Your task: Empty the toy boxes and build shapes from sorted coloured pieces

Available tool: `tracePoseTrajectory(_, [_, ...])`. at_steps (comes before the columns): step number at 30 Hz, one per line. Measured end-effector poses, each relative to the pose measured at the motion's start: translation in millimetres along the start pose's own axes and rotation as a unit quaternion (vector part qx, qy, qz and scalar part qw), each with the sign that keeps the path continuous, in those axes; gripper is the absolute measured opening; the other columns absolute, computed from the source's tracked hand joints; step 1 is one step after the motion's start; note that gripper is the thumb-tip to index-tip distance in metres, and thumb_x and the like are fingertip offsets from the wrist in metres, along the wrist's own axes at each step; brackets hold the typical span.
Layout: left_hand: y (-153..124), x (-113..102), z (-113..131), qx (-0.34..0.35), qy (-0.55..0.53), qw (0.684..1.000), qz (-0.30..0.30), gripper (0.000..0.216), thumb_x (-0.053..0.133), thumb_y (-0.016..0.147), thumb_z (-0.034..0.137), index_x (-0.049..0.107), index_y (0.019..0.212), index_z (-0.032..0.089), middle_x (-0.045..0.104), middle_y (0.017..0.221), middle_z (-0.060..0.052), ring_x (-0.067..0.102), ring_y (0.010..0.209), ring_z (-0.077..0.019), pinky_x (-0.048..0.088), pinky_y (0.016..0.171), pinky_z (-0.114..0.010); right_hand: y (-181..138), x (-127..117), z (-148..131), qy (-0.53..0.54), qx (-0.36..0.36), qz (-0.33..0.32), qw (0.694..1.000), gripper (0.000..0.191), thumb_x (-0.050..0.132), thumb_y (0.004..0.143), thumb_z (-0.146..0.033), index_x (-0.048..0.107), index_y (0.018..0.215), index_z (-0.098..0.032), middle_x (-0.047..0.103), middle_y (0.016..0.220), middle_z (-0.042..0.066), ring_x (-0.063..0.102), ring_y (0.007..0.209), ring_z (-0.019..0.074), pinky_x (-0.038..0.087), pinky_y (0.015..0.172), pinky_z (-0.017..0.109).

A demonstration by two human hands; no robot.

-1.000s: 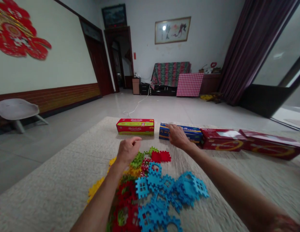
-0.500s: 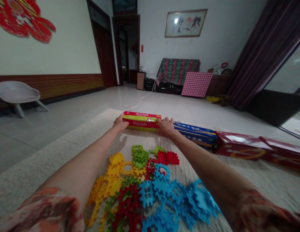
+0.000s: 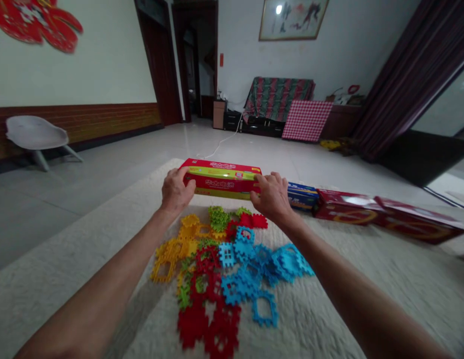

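A long red box with a green and yellow stripe [image 3: 221, 178] is held lifted above the beige rug [image 3: 67, 259]. My left hand [image 3: 175, 190] grips its left end and my right hand [image 3: 270, 197] grips its right end, fingers wrapped round the edges. Below the box lies a pile of flat plastic puzzle tiles: yellow ones [image 3: 175, 247] on the left, red ones [image 3: 211, 319] nearest me, blue ones [image 3: 262, 267] on the right, green ones [image 3: 218, 217] just under the box.
A blue box [image 3: 302, 195] lies on the rug right of my right hand, with two long dark red boxes [image 3: 381, 212] beyond it. A white chair [image 3: 35, 133] stands by the left wall. A covered cabinet [image 3: 279, 99], a checked board [image 3: 306, 120] and dark curtains [image 3: 404, 75] are at the back.
My right hand left the blue box and both hands closed on the ends of the red box. The box has since risen off the rug and come toward me.
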State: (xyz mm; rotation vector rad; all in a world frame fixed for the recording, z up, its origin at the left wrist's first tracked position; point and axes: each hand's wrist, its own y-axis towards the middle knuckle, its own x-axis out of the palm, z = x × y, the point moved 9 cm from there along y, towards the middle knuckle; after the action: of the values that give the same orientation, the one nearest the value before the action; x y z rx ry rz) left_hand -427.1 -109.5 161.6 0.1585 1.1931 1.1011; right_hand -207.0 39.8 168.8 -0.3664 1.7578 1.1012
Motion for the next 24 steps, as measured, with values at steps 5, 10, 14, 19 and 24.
tracePoseTrajectory(5, [-79, -53, 55, 0.018, -0.030, 0.999, 0.015, 0.033, 0.059, 0.081, 0.028, 0.067, 0.112, 0.020, 0.063, 0.109, -0.010, 0.055, 0.108, -0.0263, 0.045, 0.099, -0.041, -89, -62, 15, 0.030, 0.032, 0.057, 0.997, 0.042, 0.054, 0.082, -0.031, 0.058, 0.122, -0.018, 0.061, 0.112, 0.017, 0.043, 0.115, 0.0365, 0.034, 0.095, 0.050])
tracePoseTrajectory(10, [-159, -88, 93, 0.006, -0.056, 0.998, -0.001, 0.027, 0.061, 0.083, 0.028, 0.069, 0.107, 0.021, 0.061, 0.108, -0.011, 0.056, 0.107, -0.0270, 0.046, 0.097, -0.041, -180, -108, 20, 0.039, 0.060, 0.092, 0.993, 0.038, 0.056, 0.081, -0.031, 0.058, 0.118, -0.021, 0.061, 0.112, 0.015, 0.046, 0.115, 0.0348, 0.036, 0.098, 0.050])
tracePoseTrajectory(14, [-207, -104, 123, 0.002, -0.088, 0.996, -0.005, 0.024, 0.062, 0.083, 0.026, 0.069, 0.105, 0.022, 0.060, 0.110, -0.011, 0.056, 0.109, -0.0274, 0.046, 0.098, -0.041, -235, -134, 32, 0.053, 0.096, 0.099, 0.989, 0.038, 0.055, 0.080, -0.029, 0.059, 0.116, -0.018, 0.061, 0.109, 0.016, 0.052, 0.108, 0.0327, 0.040, 0.097, 0.050])
tracePoseTrajectory(19, [-245, -91, 177, 0.020, -0.154, 0.988, -0.027, 0.024, 0.063, 0.082, 0.023, 0.070, 0.105, 0.021, 0.059, 0.114, -0.012, 0.055, 0.112, -0.0277, 0.045, 0.100, -0.041, -295, -163, 77, 0.070, 0.175, 0.130, 0.973, 0.041, 0.053, 0.079, -0.029, 0.057, 0.118, -0.018, 0.058, 0.113, 0.017, 0.056, 0.104, 0.0302, 0.048, 0.090, 0.044])
tracePoseTrajectory(24, [-267, -43, 238, 0.047, -0.216, 0.971, -0.087, 0.024, 0.061, 0.081, 0.016, 0.069, 0.103, 0.020, 0.062, 0.110, -0.012, 0.056, 0.111, -0.0261, 0.045, 0.101, -0.040, -348, -186, 129, 0.035, 0.248, 0.184, 0.950, 0.040, 0.053, 0.076, -0.031, 0.058, 0.113, -0.017, 0.059, 0.110, 0.018, 0.056, 0.103, 0.0322, 0.050, 0.085, 0.046])
